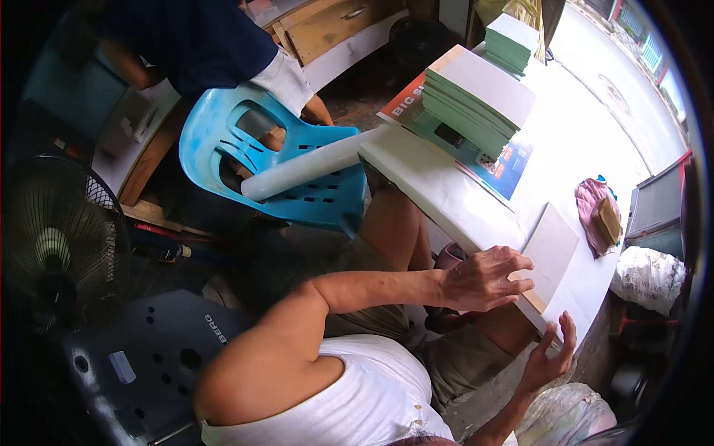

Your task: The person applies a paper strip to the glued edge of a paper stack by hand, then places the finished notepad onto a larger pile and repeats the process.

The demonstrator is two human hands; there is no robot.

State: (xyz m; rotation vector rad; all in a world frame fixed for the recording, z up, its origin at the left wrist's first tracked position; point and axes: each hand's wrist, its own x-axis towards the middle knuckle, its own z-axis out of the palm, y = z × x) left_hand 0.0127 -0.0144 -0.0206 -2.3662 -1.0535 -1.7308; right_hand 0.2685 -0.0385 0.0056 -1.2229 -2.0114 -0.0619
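My left hand (pixel 487 279) is over the near edge of a pale flat board (pixel 552 249), its fingers bent and apart, with nothing visible gripped in them. The board lies on the white tabletop (pixel 416 172) and has a light brown strip along its near end. Just beyond that end, my right hand (pixel 554 355) is at the table's edge, thumb and fingers spread, holding nothing. A brown block (pixel 607 221) rests on a pink cloth (pixel 587 212) past the board.
Stacked green-edged boards (pixel 476 97) lie on a printed sheet (pixel 512 169). A blue plastic chair (pixel 309 204) bears a white roll (pixel 305 165). Another person (pixel 197 41) bends over at the upper left. A fan (pixel 56 245) stands left; a white sack (pixel 648 276) is right.
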